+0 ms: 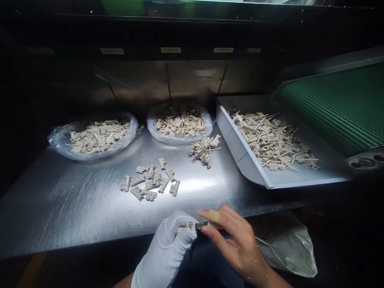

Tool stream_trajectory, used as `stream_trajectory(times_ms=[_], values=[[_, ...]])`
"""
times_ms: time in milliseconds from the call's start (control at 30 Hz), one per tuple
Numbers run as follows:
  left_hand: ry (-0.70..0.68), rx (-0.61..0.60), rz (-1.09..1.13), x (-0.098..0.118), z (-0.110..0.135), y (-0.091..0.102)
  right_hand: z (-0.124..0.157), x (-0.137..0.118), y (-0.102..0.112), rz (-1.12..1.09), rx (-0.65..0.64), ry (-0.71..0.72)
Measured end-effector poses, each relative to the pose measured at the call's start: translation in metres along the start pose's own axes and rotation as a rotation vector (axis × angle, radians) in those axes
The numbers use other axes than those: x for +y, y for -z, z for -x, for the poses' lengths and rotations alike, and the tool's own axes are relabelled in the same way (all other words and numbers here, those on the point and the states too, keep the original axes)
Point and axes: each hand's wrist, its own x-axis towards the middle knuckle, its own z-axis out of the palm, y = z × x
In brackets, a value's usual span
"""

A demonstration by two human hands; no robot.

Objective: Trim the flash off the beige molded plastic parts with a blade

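Note:
My left hand [166, 250], in a white glove, pinches a small beige plastic part [189, 226] just off the table's front edge. Bare except for a tan bandage [213, 216] on one finger, my right hand [237, 242] grips a small knife [201, 225] with a short metal blade. The blade's tip is at or very close to the part; whether it touches I cannot tell. Beyond my hands, a loose group of similar beige parts [153, 182] lies on the metal table. Farther right is a small heap of parts with thin stems [205, 150].
Two plastic-lined bowls [120, 145] [177, 141] heaped with beige parts stand at the back. At the right, a pale tray [240, 150] holds stemmed parts beside a green conveyor belt [339, 108]. A plastic bag [291, 244] hangs below the table edge at right.

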Motion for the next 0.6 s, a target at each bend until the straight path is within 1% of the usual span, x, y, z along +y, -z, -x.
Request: stream_trajectory(times_ms=[100,167,233,300,367,433,467,533,600], values=[[0.042,0.023,-0.063,-0.002,0.002,0.0,0.004,0.0,-0.002,0.009,0.058,-0.054],[0.034,0.038,-0.131,-0.002,0.003,0.001,0.006,0.0,-0.003,-0.012,0.067,-0.094],[-0.028,0.047,-0.229,-0.001,0.003,0.003,0.007,0.0,-0.003,-0.056,0.033,-0.154],[-0.111,0.045,-0.33,-0.001,0.002,0.007,0.006,0.0,-0.001,-0.108,-0.039,-0.247],[-0.164,0.022,-0.379,0.0,0.001,0.011,0.004,-0.001,0.003,-0.155,-0.126,-0.34],[-0.157,-0.016,-0.349,0.0,-0.001,0.013,0.001,-0.001,0.006,-0.184,-0.184,-0.388],[-0.138,-0.037,-0.312,0.001,-0.002,0.014,0.0,-0.001,0.008,-0.193,-0.188,-0.386],[-0.086,-0.061,-0.232,0.003,-0.003,0.013,-0.001,-0.001,0.01,-0.193,-0.155,-0.346],[-0.045,-0.058,-0.184,0.005,-0.004,0.011,-0.001,0.0,0.01,-0.2,-0.118,-0.309]])
